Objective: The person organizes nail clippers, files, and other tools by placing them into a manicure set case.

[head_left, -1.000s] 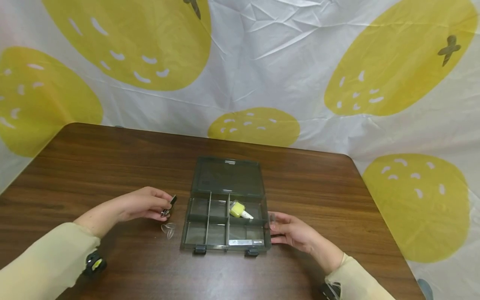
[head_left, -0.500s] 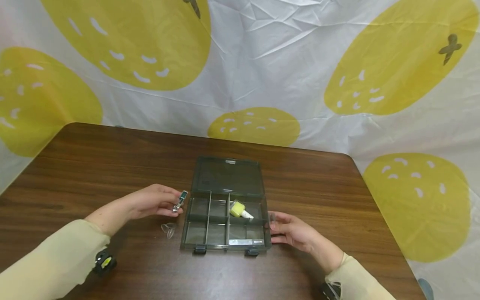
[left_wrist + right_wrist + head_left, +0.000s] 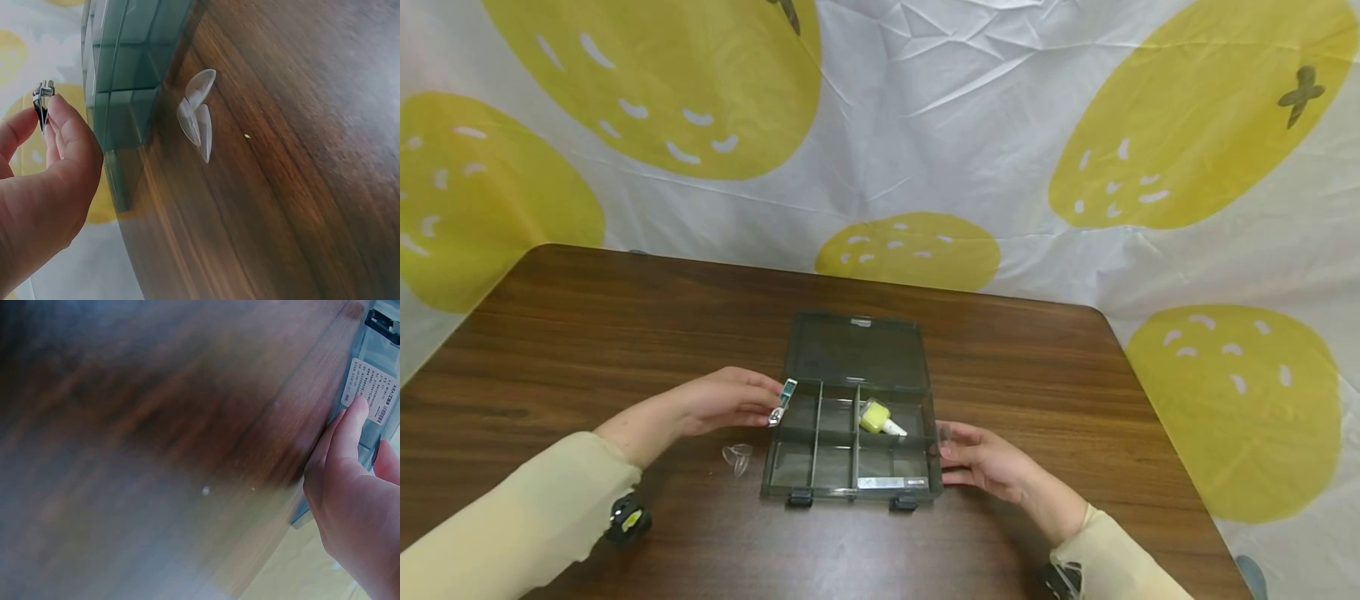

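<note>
In the head view my left hand (image 3: 730, 402) pinches a silver nail clipper (image 3: 782, 403) between thumb and fingertips. It holds the clipper over the left edge of a dark translucent organizer box (image 3: 837, 442), at the back left compartment. In the left wrist view the clipper (image 3: 44, 103) points upward from the fingertips. My right hand (image 3: 988, 462) holds the box's right side. In the right wrist view its fingers (image 3: 347, 434) lie against the wall, near a printed label (image 3: 370, 389). A yellow nail polish bottle (image 3: 874, 417) with a white cap lies in the back right compartment.
Several clear, petal-shaped pieces (image 3: 197, 112) lie on the wooden table (image 3: 647, 333) left of the box. The box's lid (image 3: 857, 350) is folded back flat behind it. A whitish strip (image 3: 891, 483) shows at the front right compartment. A lemon-patterned curtain (image 3: 880, 142) hangs behind.
My left hand has moved right with the nail clipper, from beside the clear pieces to the box's left edge. My right hand and the box have stayed in place.
</note>
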Demonstrator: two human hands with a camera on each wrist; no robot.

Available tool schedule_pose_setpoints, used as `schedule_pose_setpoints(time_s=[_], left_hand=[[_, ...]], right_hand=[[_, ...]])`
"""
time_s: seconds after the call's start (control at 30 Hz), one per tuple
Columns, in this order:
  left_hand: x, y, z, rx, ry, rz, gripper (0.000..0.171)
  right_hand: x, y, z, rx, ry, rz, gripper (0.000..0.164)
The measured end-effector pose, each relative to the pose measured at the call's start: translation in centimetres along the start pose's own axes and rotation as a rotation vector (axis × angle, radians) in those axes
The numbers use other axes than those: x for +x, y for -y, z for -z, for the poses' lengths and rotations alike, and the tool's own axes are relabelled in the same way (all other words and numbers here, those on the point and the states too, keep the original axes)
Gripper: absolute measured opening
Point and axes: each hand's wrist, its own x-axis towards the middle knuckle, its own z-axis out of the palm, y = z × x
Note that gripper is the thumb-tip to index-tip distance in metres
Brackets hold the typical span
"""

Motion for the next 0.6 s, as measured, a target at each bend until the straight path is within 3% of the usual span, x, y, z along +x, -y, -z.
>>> schedule_pose_setpoints(time_s=[0.6], left_hand=[[2.4, -2.0, -1.8, 0.021, -0.014, -0.019, 0.031]], right_hand=[[0.1, 0.0, -0.2, 0.006, -0.005, -0.007, 0.064]])
